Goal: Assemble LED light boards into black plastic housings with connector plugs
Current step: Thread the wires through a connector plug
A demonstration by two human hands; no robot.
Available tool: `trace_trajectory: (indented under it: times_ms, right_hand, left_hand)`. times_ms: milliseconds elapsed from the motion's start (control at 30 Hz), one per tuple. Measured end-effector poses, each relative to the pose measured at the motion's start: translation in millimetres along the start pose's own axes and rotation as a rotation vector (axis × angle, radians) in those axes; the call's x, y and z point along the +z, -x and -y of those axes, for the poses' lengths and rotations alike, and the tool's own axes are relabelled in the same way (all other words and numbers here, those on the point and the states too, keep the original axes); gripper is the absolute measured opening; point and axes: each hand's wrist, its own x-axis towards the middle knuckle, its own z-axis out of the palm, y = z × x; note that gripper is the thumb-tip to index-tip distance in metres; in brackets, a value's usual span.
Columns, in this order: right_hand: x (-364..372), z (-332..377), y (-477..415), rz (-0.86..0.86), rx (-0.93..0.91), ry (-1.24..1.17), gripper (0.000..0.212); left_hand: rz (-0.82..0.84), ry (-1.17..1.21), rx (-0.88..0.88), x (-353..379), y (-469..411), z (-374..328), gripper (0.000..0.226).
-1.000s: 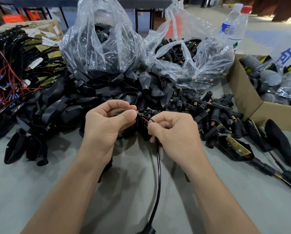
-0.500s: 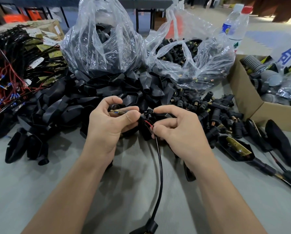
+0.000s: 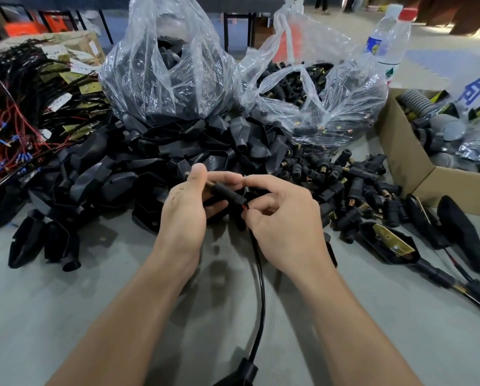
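My left hand (image 3: 184, 215) holds a black connector plug (image 3: 222, 190) with a brass tip between thumb and fingers. My right hand (image 3: 286, 227) pinches the black cable (image 3: 259, 277) where its red wire enters the plug's rear end. The cable runs down toward me to a black housing (image 3: 240, 373) at the bottom edge. Behind my hands lies a heap of loose black housings (image 3: 116, 174) and a scatter of connector plugs (image 3: 353, 190). An assembled housing with a brass LED board (image 3: 390, 242) lies at the right.
Two clear plastic bags (image 3: 166, 76) of black parts stand at the back. Bundles of red and black wires (image 3: 13, 118) fill the left. A cardboard box (image 3: 408, 168) of grey parts and a water bottle (image 3: 386, 43) are at the right. Grey cloth (image 3: 66, 316) covers the table.
The plug has slid further out between my hands, its brass tip now showing near my left thumb. My left hand has opened its grip a little and my right hand shifted right.
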Motion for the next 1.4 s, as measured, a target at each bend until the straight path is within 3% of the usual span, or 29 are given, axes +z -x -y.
trace_trajectory:
  times_ms: [267, 400, 600, 800, 933, 1033, 1100, 1200, 1400]
  right_hand:
    - [6, 7, 2, 0.143, 0.086, -0.096, 0.008]
    - [8, 13, 4, 0.236, 0.104, -0.068, 0.019]
    - [10, 24, 9, 0.545, 0.338, -0.587, 0.031]
    - [3, 23, 6, 0.643, 0.444, -0.657, 0.042]
    - [2, 20, 7, 0.613, 0.435, -0.639, 0.044]
    - [5, 15, 9, 0.599, 0.414, -0.630, 0.025]
    - [5, 12, 9, 0.548, 0.363, -0.539, 0.015]
    - [7, 10, 9, 0.379, 0.295, -0.403, 0.020]
    - [15, 12, 13, 0.173, 0.149, -0.290, 0.018]
  left_hand:
    - [0.010, 0.046, 0.015, -5, -8, 1, 0.054]
    - [-0.077, 0.095, 0.040, -14, -18, 1, 0.055]
    - [-0.261, -0.138, 0.272, -21, -19, 1, 0.059]
    - [-0.255, -0.503, 0.314, -35, -25, 1, 0.056]
    - [-0.310, -0.642, 0.339, -38, -24, 2, 0.056]
    - [-0.406, -0.662, 0.305, -38, -25, 2, 0.057]
    - [-0.461, -0.617, 0.284, -41, -25, 2, 0.057]
    - [-0.491, -0.480, 0.256, -40, -24, 2, 0.058]
    - [-0.479, -0.241, 0.218, -27, -24, 6, 0.040]
